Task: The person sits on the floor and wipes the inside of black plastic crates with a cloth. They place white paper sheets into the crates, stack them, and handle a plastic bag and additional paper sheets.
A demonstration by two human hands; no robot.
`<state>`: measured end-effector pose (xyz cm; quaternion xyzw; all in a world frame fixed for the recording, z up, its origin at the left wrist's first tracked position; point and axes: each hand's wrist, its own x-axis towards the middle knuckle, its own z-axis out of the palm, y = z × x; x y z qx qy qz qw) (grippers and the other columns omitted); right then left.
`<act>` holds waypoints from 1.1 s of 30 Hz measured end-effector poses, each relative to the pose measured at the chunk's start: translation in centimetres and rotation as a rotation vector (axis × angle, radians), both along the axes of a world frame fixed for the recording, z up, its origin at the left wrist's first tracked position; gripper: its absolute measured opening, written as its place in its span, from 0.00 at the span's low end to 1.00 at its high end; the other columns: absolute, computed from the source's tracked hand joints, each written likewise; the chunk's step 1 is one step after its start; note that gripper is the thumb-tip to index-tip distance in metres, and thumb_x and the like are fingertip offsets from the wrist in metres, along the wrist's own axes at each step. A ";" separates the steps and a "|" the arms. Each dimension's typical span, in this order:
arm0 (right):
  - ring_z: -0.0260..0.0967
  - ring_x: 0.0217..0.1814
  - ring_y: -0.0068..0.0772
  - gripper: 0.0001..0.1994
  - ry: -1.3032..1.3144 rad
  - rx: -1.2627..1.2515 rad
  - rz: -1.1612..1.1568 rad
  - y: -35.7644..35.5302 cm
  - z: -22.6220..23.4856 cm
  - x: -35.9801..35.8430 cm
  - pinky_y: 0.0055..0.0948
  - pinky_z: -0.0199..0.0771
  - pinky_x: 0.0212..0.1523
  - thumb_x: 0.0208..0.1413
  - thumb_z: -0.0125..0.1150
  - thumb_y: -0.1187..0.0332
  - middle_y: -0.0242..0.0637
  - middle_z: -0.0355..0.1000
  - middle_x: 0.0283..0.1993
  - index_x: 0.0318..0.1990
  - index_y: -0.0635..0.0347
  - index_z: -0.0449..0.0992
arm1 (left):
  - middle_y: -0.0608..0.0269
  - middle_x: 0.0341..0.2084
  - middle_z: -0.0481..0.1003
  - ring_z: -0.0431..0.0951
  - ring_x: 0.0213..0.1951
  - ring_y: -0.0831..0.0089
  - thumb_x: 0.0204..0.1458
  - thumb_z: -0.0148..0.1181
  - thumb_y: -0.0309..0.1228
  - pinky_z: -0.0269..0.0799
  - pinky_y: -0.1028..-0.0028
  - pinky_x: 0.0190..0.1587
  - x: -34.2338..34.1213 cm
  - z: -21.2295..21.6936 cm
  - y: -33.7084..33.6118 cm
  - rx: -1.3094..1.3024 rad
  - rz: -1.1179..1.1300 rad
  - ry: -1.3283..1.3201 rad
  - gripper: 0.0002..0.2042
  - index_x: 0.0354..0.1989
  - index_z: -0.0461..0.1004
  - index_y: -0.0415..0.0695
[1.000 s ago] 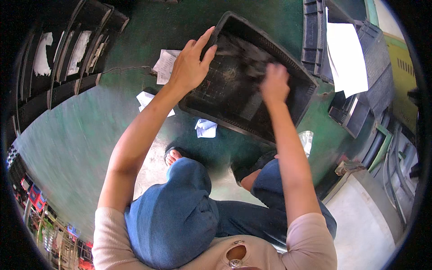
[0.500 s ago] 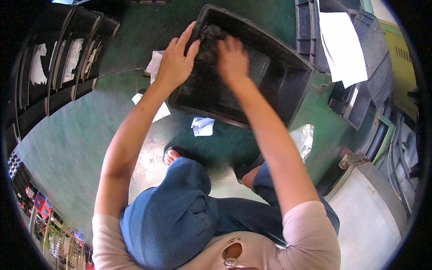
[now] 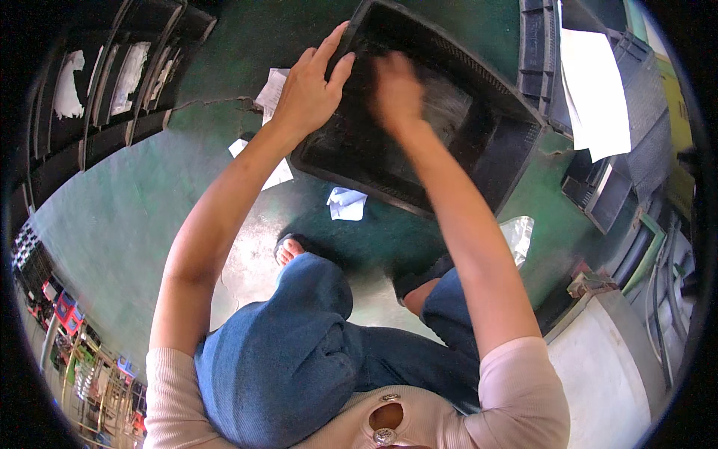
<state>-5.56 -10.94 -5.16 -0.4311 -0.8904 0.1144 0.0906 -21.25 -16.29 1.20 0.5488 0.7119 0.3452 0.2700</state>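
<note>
A black plastic crate [image 3: 508, 161] sits tilted on the floor ahead of me, its inside facing up. My left hand [image 3: 310, 90] holds the crate's left rim, with the fingers reaching along it and the thumb over the edge. Inside the crate, my right hand [image 3: 399, 93] is over the bottom near the left wall, smeared by motion. Whether its fingers hold anything is hidden by the blur; the dark patch beside it is too unclear to name.
Loose papers [image 3: 348, 203] lie on the green floor around the crate. A clear plastic piece [image 3: 517, 238] is by my right forearm. Black crates [image 3: 97, 112] stack at left, and more black crates [image 3: 540, 60] stand at right with white sheets [image 3: 596, 90]. A white panel [image 3: 606, 367] stands at lower right.
My right hand has shifted within the crate, and the dark, fluffy-looking thing beside it no longer shows clearly. The view has moved slightly. My left hand keeps the rim.
</note>
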 end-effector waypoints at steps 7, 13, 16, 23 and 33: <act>0.68 0.48 0.46 0.17 0.004 -0.170 0.528 -4.0 0.8 3.8 0.38 0.74 0.42 0.42 0.55 0.71 0.45 0.65 0.49 0.44 0.52 0.71 | 0.45 0.43 0.72 0.73 0.46 0.54 0.56 0.49 0.37 0.66 0.67 0.49 0.1 0.1 -0.1 -0.084 0.012 -0.010 0.22 0.60 0.60 0.51; 0.69 0.41 0.49 0.18 0.045 0.071 -0.030 1.6 -0.2 0.4 0.45 0.73 0.34 0.45 0.57 0.71 0.45 0.64 0.45 0.46 0.52 0.66 | 0.45 0.31 0.70 0.71 0.38 0.49 0.54 0.50 0.40 0.66 0.61 0.43 -0.1 -0.4 -0.1 0.043 0.011 -0.012 0.23 0.60 0.60 0.57; 0.70 0.38 0.49 0.18 0.034 0.054 -0.002 0.4 0.3 1.0 0.45 0.73 0.33 0.46 0.55 0.71 0.45 0.64 0.46 0.47 0.53 0.66 | 0.44 0.41 0.72 0.73 0.45 0.53 0.56 0.49 0.37 0.66 0.66 0.48 -0.3 -0.6 0.1 0.018 0.023 0.020 0.22 0.59 0.61 0.51; 0.72 0.33 0.50 0.16 -0.088 -0.097 0.352 -1.3 1.9 6.1 0.43 0.74 0.31 0.42 0.57 0.70 0.47 0.67 0.45 0.42 0.49 0.71 | 0.44 0.41 0.72 0.73 0.44 0.52 0.56 0.49 0.37 0.66 0.65 0.48 0.0 -0.4 -0.1 -0.008 0.020 0.023 0.21 0.59 0.62 0.52; 0.72 0.36 0.49 0.17 0.126 -0.047 0.485 -3.7 1.5 5.7 0.43 0.75 0.33 0.41 0.59 0.71 0.45 0.67 0.41 0.43 0.47 0.71 | 0.44 0.38 0.73 0.74 0.42 0.51 0.55 0.50 0.36 0.67 0.65 0.46 0.0 0.1 0.2 -0.075 0.048 0.038 0.22 0.59 0.61 0.53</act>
